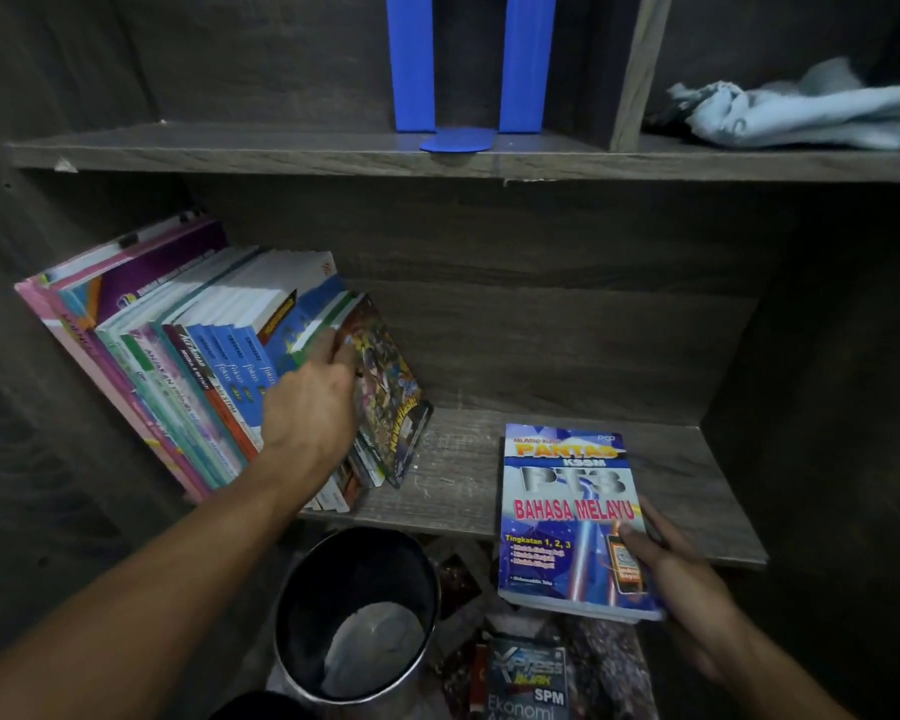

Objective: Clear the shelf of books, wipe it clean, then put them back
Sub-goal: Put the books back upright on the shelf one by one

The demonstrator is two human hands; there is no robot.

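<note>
A grey wooden upper shelf (281, 150) carries blue bookends (412, 65) standing upright, and past a wooden divider (640, 70) on the right lies a crumpled pale blue cloth (811, 116). Below, under the front edge of the lower shelf (671, 491), stands a round metal bin (344, 569) with something pale and crumpled in its bottom. Just right of it more books on the floor (528, 678) lie flat in a loose heap.

On the left half of the lower shelf a row of books (193, 356) leans towards the left wall, spines out. A colourful book (391, 387) closes the row at its right end, its cover facing the bare right part of the board.

The left hand (310, 407) reaches in from below left, forearm stretched, back of the hand up. Its fingers are bent over the top edges of the last books in the row and grasp them, the tips hidden behind the colourful cover.

The right hand (681, 574) comes in from the lower right and holds a blue book (567, 517) by its near right corner, thumb pressed on the cover, the other fingers underneath. The book lies cover up, its far end over the right part of the lower shelf and its near end jutting out beyond the front edge; whether it rests on the board cannot be told
</note>
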